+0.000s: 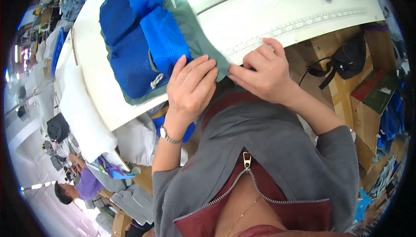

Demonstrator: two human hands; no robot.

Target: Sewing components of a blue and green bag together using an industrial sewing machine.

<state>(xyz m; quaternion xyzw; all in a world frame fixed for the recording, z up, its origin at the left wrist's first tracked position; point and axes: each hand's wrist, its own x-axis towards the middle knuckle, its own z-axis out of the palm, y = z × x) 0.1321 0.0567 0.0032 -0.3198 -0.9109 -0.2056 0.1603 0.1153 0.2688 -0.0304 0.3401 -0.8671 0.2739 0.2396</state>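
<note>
Exposure bright and even overall; the white tabletop (251, 17) nears clipping, and the white padding (84, 111) loses surface detail. Lit lamp strips (16, 53) glow at the far left rim, where the pale background washes out with a pinkish-violet cast. Soft sheen on the green fabric (184, 22). Cardboard boxes (364, 124) at right sit in dimmer light; dark shade lies below the near table edge. Left hand (190, 87) and right hand (266, 70) read fairly crisp; distant left clutter is soft. Fisheye bends straight edges; corners fall to black, with blue fringing along the left rim.
</note>
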